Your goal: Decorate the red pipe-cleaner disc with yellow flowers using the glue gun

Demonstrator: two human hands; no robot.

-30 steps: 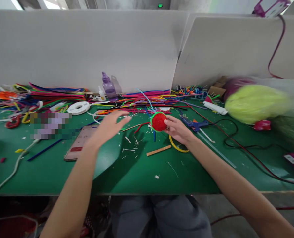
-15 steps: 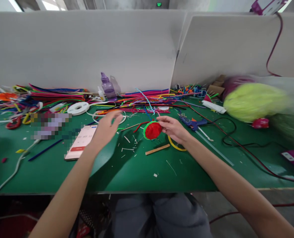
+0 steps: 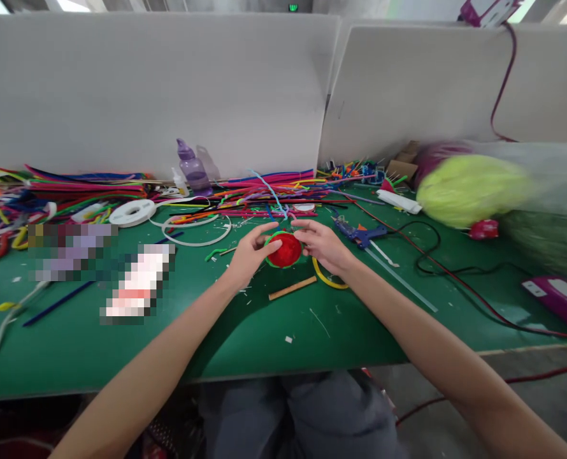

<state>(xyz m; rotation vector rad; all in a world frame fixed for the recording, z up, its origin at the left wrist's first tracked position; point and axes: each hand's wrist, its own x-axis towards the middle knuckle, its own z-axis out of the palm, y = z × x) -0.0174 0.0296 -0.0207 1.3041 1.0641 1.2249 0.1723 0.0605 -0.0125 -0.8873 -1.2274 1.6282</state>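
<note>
Between my two hands, a little above the green table, is a round red disc with a green rim (image 3: 286, 249), its red face tilted toward me. My left hand (image 3: 253, 252) grips its left edge, thumb on the red face and fingers behind. My right hand (image 3: 324, 245) pinches the upper right edge. A light blue pipe cleaner (image 3: 270, 191) rises behind the disc; whether it is joined to the disc I cannot tell. Just below lies a flat wooden stick (image 3: 293, 289), and a yellow ring (image 3: 329, 275) sits partly under my right hand.
Bundles of coloured pipe cleaners (image 3: 87, 188) line the back, near a purple bottle (image 3: 194, 169) and a white ribbon roll (image 3: 133, 212). A blue glue gun (image 3: 362, 234) with a black cord lies right. A yellow-green bagged bundle (image 3: 472, 190) stands at the far right.
My left hand has come in from the left and taken hold of the disc's left side. The disc's red face now turns more toward me. The view has shifted slightly right.
</note>
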